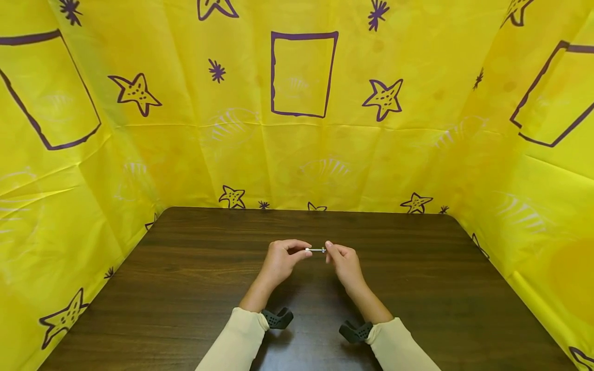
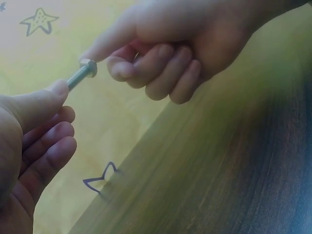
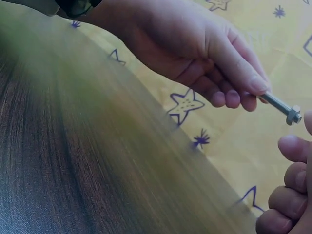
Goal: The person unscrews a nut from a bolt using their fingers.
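Observation:
My left hand (image 1: pixel 279 260) pinches a metal bolt (image 1: pixel 315 250) between thumb and forefinger, above the table. The bolt lies nearly level and points right; its head end is hidden in the fingertips. A hex nut (image 3: pixel 294 115) sits near the free end, with a short bit of thread beyond it in the right wrist view. My right hand (image 1: pixel 345 264) is beside that end. One finger stretches out with its tip right at the nut (image 2: pixel 89 68), while the other fingers curl in. A gap shows between thumb and nut in the right wrist view.
Below the hands is a dark wood-grain table (image 1: pixel 185 288). Yellow cloth walls (image 1: pixel 297 154) with purple star drawings enclose its back and sides. Each wrist carries a dark strap mount, the left one (image 1: pixel 278 318) and the right one (image 1: pixel 356 331).

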{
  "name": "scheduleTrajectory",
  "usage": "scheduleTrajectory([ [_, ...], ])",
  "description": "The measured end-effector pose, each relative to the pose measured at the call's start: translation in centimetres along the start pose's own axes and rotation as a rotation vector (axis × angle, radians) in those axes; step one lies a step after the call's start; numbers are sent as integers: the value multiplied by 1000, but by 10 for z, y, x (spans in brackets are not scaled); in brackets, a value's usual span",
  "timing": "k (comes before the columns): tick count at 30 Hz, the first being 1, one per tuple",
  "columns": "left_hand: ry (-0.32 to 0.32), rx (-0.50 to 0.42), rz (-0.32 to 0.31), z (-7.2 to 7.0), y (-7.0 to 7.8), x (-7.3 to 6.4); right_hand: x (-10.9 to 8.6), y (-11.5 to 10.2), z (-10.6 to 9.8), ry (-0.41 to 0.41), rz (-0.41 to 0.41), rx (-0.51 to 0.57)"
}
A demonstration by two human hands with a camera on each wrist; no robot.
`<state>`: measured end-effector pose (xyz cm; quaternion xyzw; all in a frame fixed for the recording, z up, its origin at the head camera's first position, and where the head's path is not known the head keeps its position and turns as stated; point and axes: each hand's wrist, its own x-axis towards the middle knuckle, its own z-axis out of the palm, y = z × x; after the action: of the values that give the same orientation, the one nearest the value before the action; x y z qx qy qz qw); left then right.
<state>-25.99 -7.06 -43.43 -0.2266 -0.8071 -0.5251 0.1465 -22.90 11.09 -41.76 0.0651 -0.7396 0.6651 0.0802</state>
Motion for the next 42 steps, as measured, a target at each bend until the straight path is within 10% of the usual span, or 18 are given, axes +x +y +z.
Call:
scheduleTrajectory([
  [12, -9, 0, -1, 0, -1, 0, 15, 38, -1, -94, 35, 172],
  [42, 16, -14, 24, -2, 0, 0, 13, 38, -5, -199, -69, 311],
])
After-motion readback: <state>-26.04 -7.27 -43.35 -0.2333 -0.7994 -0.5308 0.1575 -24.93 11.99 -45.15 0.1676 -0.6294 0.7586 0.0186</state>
